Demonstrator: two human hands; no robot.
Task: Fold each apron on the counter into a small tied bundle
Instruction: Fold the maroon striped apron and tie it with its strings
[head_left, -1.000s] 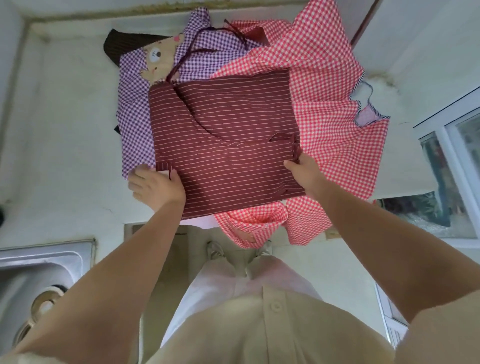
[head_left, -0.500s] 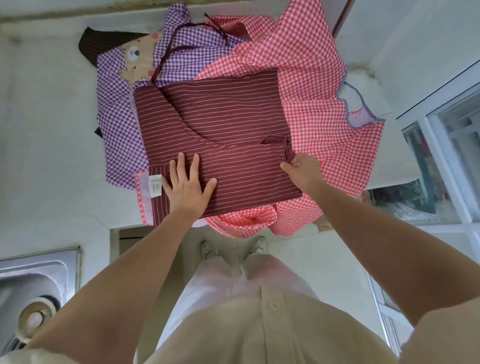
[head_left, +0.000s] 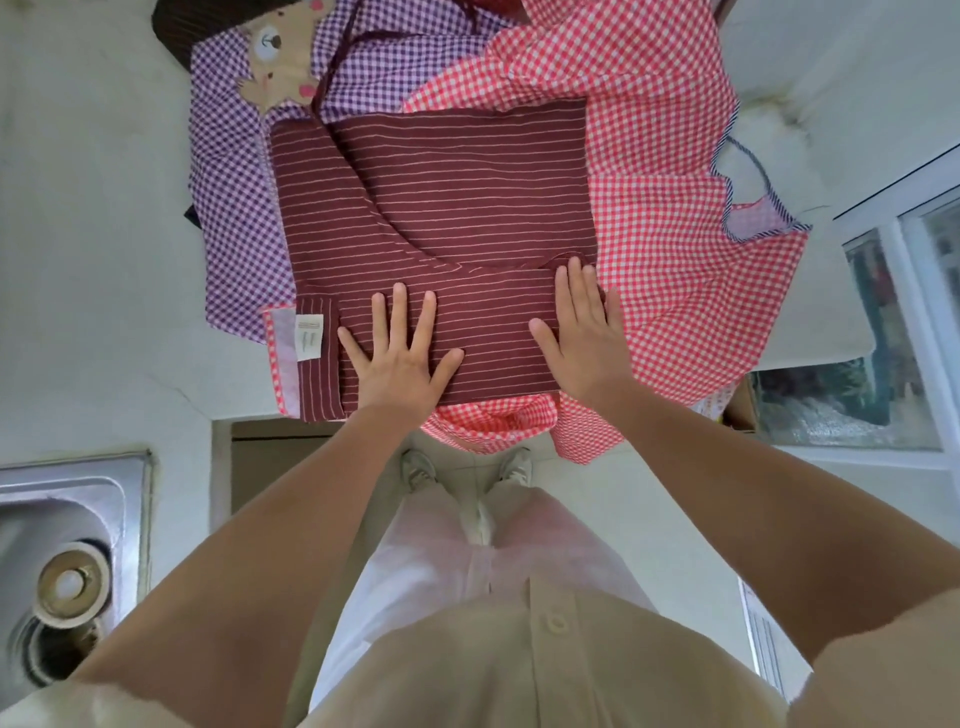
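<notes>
Plainly, the maroon cloth apron with thin pale stripes (head_left: 441, 208) is soft, thin and light. It looks limp enough to sag from any single pinch, and a crease in it will likely last only while it is pressed. It lies folded into a rough rectangle close to the near edge of the white table (head_left: 93, 234). Beneath it are a red-and-white checked apron (head_left: 675, 234), which spills over that edge, and a purple-and-white checked apron with a bear patch (head_left: 234, 208) toward the far left. Cloth on cloth may slip, so the lower aprons could drag along when the top one moves.

The best places to take hold seem to be its folded edges and corners: the near left corner by the white sewn-in label (head_left: 309, 338), and the right edge. Lifting both at once would keep the layers together.

Both hands are released and grasp nothing. The left hand (head_left: 400, 358) lies palm down on the near middle of the maroon apron, fingers straight and spread. The right hand (head_left: 587, 343) lies flat at its near right corner, fingers straight and close together, with the forearms reaching in over the near edge. A steel sink (head_left: 62, 519) sits at the near left.
</notes>
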